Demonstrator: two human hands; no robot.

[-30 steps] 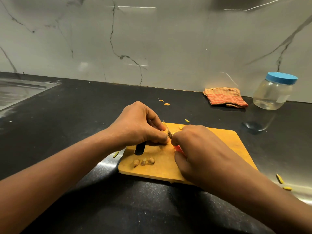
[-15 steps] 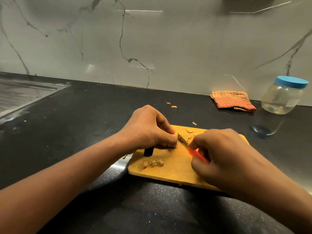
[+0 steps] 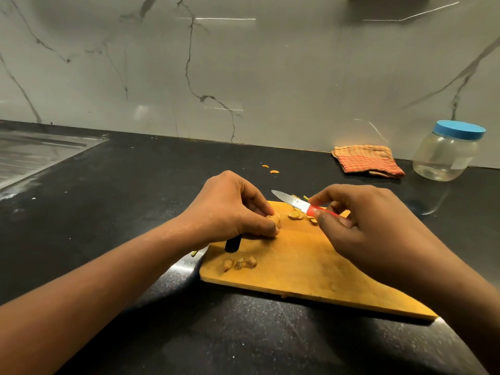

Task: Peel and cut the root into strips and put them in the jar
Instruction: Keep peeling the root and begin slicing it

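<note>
On the board (image 3: 297, 266), the left hand (image 3: 232, 209) pinches the root (image 3: 274, 220). The right hand (image 3: 362, 226) grips the knife (image 3: 295, 203), blade raised over cut slices (image 3: 295, 215). The lidded jar (image 3: 447, 151) stands well apart on the counter (image 3: 135, 198).

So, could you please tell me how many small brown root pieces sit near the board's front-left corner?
3, in a row on the cutting board: a left piece, a middle piece and a right piece. The left hand, just behind, may hide others.
</note>
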